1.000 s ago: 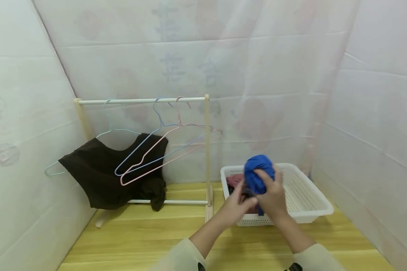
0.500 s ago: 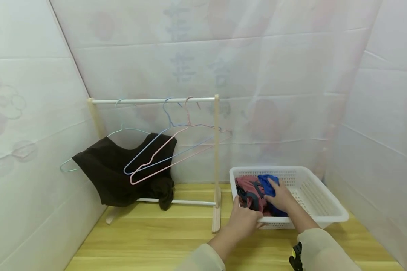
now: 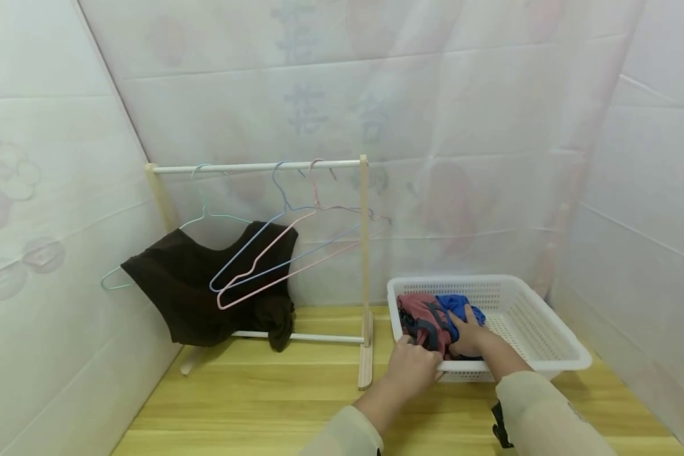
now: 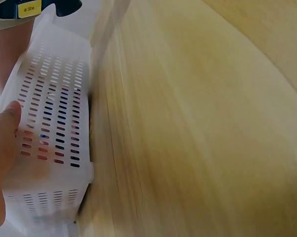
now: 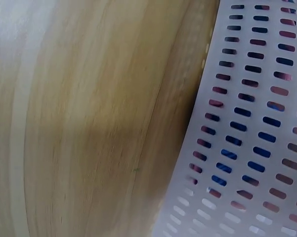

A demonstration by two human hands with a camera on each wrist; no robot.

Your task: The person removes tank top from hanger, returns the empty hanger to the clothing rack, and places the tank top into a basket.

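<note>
A white perforated plastic basket (image 3: 547,335) stands on the wooden table, a pink-and-dark-grey garment (image 3: 418,307) bunched in its left part. Beside that garment lies a crumpled blue garment (image 3: 456,305). My left hand (image 3: 413,364) grips the basket's front rim near the left corner; in the left wrist view its thumb (image 4: 12,113) lies at the rim. My right hand (image 3: 470,335) reaches into the basket with fingers spread, pressing on the clothes where blue and pink meet. Its lower fingers are hidden. The right wrist view shows only the basket wall (image 5: 247,111) and table, no hand.
Left of the basket stands a wooden rack with a white rail (image 3: 251,168). A dark brown garment (image 3: 205,285) hangs there on a mint hanger (image 3: 205,212). A blue hanger (image 3: 242,253) and a pink hanger (image 3: 265,250) hang bare. Fabric walls enclose the table (image 3: 262,405).
The blue garment, held up in both hands a second ago, now lies in the basket. My left hand has moved to the rim; my right hand has shifted lower onto the clothes.
</note>
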